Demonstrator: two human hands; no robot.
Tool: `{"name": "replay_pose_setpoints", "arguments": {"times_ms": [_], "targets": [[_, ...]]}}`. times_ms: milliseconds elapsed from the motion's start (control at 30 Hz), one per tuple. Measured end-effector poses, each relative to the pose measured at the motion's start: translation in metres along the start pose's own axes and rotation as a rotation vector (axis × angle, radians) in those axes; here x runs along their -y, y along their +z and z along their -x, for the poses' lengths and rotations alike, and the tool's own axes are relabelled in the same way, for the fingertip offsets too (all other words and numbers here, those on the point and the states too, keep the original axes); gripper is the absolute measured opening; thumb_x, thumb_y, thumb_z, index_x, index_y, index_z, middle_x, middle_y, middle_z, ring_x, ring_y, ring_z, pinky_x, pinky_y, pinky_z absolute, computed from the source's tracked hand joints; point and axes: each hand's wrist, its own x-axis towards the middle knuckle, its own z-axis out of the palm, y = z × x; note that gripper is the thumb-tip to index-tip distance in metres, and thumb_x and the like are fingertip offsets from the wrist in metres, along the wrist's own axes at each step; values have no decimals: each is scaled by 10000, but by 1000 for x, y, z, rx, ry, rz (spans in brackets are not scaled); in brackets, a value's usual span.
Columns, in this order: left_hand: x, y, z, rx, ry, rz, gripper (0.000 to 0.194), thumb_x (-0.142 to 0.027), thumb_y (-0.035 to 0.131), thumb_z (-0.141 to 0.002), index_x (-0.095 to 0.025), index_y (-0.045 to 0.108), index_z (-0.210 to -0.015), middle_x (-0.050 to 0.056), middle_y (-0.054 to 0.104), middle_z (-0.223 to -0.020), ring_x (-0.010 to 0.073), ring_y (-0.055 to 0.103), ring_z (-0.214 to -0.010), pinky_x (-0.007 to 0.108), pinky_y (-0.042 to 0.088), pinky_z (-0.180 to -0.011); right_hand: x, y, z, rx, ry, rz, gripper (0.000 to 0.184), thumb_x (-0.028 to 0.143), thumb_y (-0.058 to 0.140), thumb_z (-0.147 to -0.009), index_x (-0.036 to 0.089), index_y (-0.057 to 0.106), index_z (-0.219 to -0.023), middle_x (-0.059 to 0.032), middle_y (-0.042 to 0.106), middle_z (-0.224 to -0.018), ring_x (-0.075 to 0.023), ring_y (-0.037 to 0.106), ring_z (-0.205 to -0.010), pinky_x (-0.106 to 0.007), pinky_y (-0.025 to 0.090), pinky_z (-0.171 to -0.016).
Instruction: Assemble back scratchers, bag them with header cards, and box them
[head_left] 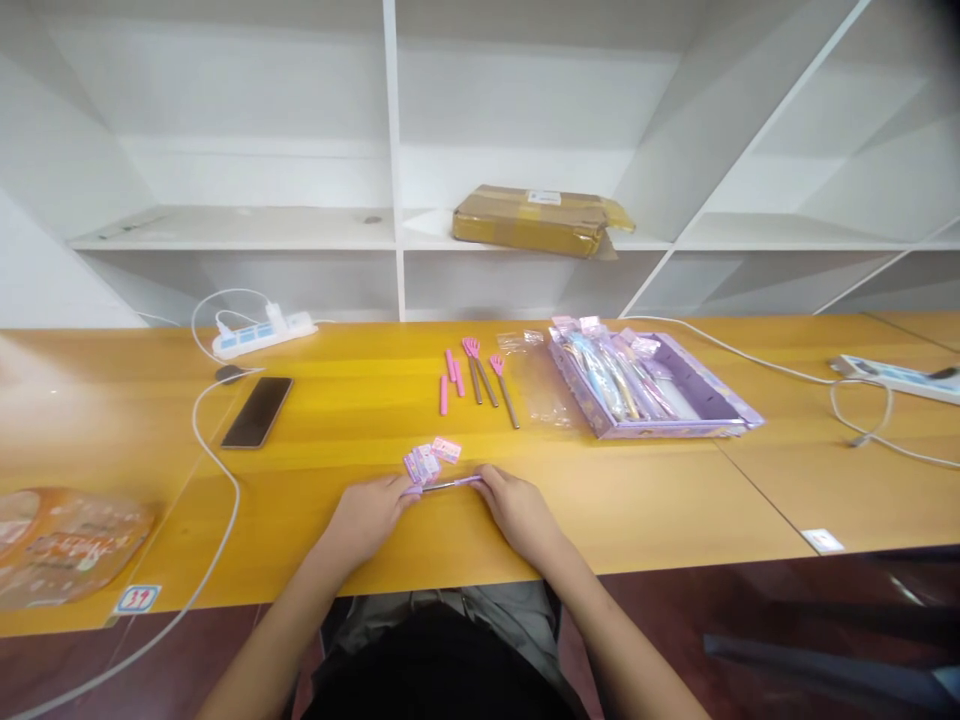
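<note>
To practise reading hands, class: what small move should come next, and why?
Probably a gentle inward press by the right hand on its purple end piece, the left hand steadying the other: bare metal shows between, each hand gripping an end.

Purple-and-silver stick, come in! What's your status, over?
Left hand on one end, right hand on the other. Purple-and-silver stick spans between them. Small cards just beyond, nothing visibly blocking.

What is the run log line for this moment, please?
left hand: holds slim stick, left end | right hand: holds right end | beyond stick: small cards | right side: purple tray
</note>
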Motion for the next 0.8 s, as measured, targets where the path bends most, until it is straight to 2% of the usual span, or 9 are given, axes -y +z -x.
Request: {"name": "replay_pose_setpoints", "arguments": {"times_ms": [167,267,333,433,567,600,633,700,800], "targets": [[-4,-3,2,-18,25,-154,338,-428,393,-1125,-237,670,-1166,64,763,-1011,232,720,-907,314,503,-764,-2,-10,4,0,-40,-15,253,327,402,-1134,227,634,-1113,-53,768,-979,-197,718,-784,-270,447,-697],[-6,-6,3,-35,81,-209,309,-390,402,-1126,-233,668,-1123,71,755,-1009,234,705,-935,335,506,-813,-3,-14,9,-29,-89,22,243,221,406,-1094,232,642,-1152,-57,768,-995,-199,706,-792,-270,450,-701],[2,-13,6,-71,98,-237,312,-356,387,-1129,-232,672,-1102,78,752,-1010,243,693,-949,357,502,-832,-13,-21,13,-83,-104,49,282,146,420,-1035,228,648,-1178,-65,770,-994,-208,709,-821,-273,460,-714],[38,-39,22,-128,59,-306,296,-311,400,-1114,-233,684,-1084,78,737,-975,267,669,-925,386,490,-812,-60,-42,27,-253,-24,91,334,161,459,-975,211,654,-1241,-82,775,-987,-224,720,-839,-283,481,-723],[109,-85,62,-215,36,-353,343,-280,365,-1096,-235,680,-968,77,711,-903,286,614,-884,414,483,-807,-151,-79,59,-514,247,186,350,223,447,-951,203,691,-1201,-61,759,-860,-213,700,-712,-278,444,-632],[123,-92,71,-228,39,-346,344,-288,358,-1097,-242,680,-984,72,721,-928,284,605,-895,415,488,-820,-169,-85,66,-559,302,186,338,251,441,-963,198,695,-1180,-56,746,-819,-208,688,-680,-276,431,-613],[134,-96,79,-236,33,-333,336,-308,365,-1100,-249,679,-996,69,734,-977,285,609,-948,422,497,-865,-182,-89,73,-548,325,165,338,275,428,-980,192,695,-1171,-52,733,-792,-201,677,-656,-275,428,-606],[146,-95,89,-232,24,-324,332,-332,379,-1099,-266,682,-979,51,737,-957,277,614,-938,421,509,-862,-196,-89,84,-499,352,139,344,316,417,-1001,186,693,-1161,-44,718,-763,-191,656,-615,-277,425,-599],[146,-85,91,-184,35,-293,344,-303,371,-1098,-280,683,-955,29,727,-909,260,623,-903,409,519,-841,-199,-85,94,-458,357,139,348,334,414,-1011,193,692,-1165,-32,707,-754,-179,644,-602,-275,426,-601]]}}
